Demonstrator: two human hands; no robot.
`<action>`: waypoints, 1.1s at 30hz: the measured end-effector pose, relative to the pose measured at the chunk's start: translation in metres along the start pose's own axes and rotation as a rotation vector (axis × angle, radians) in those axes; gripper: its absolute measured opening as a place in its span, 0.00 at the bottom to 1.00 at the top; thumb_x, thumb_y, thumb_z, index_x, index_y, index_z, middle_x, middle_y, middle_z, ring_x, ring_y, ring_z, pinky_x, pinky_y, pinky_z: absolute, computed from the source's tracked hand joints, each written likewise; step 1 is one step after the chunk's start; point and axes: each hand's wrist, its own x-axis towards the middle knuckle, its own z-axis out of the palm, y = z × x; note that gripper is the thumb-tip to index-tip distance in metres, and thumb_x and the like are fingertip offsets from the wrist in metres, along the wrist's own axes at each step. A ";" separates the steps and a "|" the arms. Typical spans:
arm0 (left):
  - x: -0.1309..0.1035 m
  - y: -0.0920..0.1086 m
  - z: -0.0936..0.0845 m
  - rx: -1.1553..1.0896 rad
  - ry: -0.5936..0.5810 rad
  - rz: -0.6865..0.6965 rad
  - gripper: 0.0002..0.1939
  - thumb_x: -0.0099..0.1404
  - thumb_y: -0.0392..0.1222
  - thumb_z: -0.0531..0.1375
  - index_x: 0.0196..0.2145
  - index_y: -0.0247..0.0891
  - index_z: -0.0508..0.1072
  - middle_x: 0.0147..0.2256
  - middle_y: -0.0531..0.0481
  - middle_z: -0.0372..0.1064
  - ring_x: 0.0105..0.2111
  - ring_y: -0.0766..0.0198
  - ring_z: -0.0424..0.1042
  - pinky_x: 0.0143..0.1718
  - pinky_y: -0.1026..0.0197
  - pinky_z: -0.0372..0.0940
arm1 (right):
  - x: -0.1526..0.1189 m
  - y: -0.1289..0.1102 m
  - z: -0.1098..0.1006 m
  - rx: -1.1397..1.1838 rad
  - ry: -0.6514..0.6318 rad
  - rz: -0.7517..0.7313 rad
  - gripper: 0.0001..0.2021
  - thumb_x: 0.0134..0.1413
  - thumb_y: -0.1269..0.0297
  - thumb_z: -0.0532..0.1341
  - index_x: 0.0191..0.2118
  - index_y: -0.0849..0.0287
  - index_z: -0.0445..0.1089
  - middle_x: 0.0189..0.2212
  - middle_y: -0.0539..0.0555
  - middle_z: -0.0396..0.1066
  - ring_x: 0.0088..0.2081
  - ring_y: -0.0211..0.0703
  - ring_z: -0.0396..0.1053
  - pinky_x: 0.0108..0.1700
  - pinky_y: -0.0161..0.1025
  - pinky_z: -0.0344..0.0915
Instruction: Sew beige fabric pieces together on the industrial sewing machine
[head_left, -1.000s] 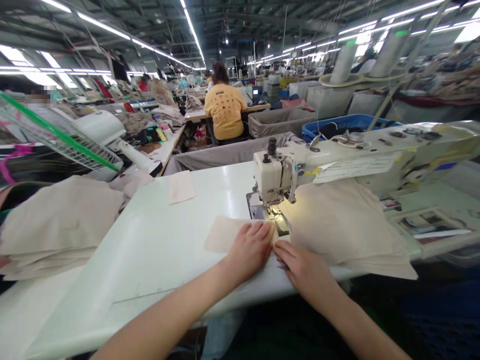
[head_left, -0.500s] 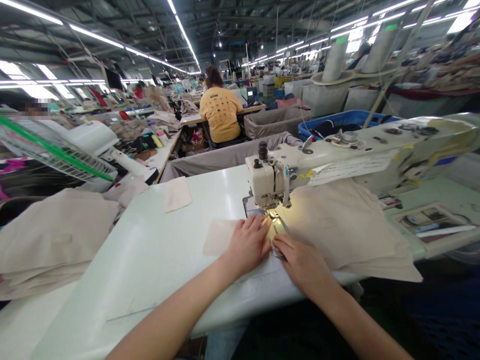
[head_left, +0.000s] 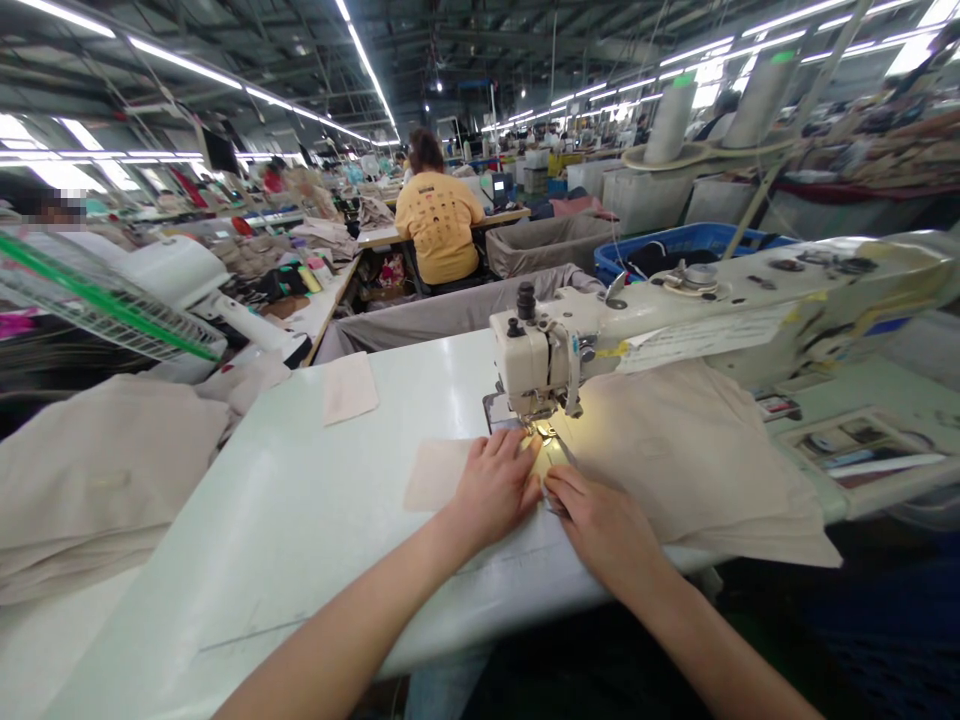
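In the head view, my left hand [head_left: 496,482] lies palm down at the sewing machine's needle area, fingers extended and thumb apart. It presses on a small beige fabric piece [head_left: 435,475], which shows to its left. My right hand [head_left: 604,525] is closed in a pinch just in front of the metal needle plate [head_left: 553,455]; whatever its fingertips hold is mostly hidden. Above both hands stands the head of the sewing machine [head_left: 525,360], its lamp lighting the presser foot [head_left: 541,430]. Beside my right hand lies a stack of beige fabric panels [head_left: 690,450].
Another small beige piece [head_left: 350,388] lies on the pale table [head_left: 300,500]. More beige panels [head_left: 105,470] are piled at left, below a white fan [head_left: 176,275]. A cloth-lined bin [head_left: 450,312] and a seated person in yellow [head_left: 439,225] are beyond the table.
The view has shifted very slightly. Both hands stay almost in place beside the needle, with the right fingertips a touch closer to the left thumb.
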 end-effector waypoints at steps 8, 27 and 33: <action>-0.001 -0.003 0.005 -0.004 0.023 0.013 0.20 0.72 0.44 0.54 0.60 0.39 0.66 0.60 0.41 0.64 0.58 0.49 0.61 0.55 0.47 0.60 | 0.002 -0.001 -0.002 -0.025 -0.026 0.012 0.13 0.66 0.74 0.53 0.48 0.55 0.73 0.50 0.56 0.75 0.40 0.43 0.76 0.38 0.35 0.68; -0.024 0.003 0.010 -0.154 0.098 0.243 0.14 0.72 0.36 0.52 0.48 0.32 0.74 0.50 0.38 0.72 0.51 0.52 0.71 0.54 0.49 0.71 | 0.001 -0.005 -0.014 -0.081 -0.167 0.022 0.19 0.68 0.73 0.51 0.59 0.58 0.69 0.61 0.60 0.68 0.47 0.48 0.77 0.47 0.40 0.72; -0.005 -0.013 0.009 -0.133 0.105 0.240 0.14 0.73 0.36 0.50 0.43 0.34 0.75 0.46 0.39 0.73 0.49 0.52 0.72 0.51 0.49 0.72 | 0.022 -0.006 -0.022 -0.045 -0.163 0.050 0.16 0.69 0.72 0.52 0.56 0.58 0.70 0.54 0.57 0.73 0.42 0.46 0.78 0.41 0.38 0.71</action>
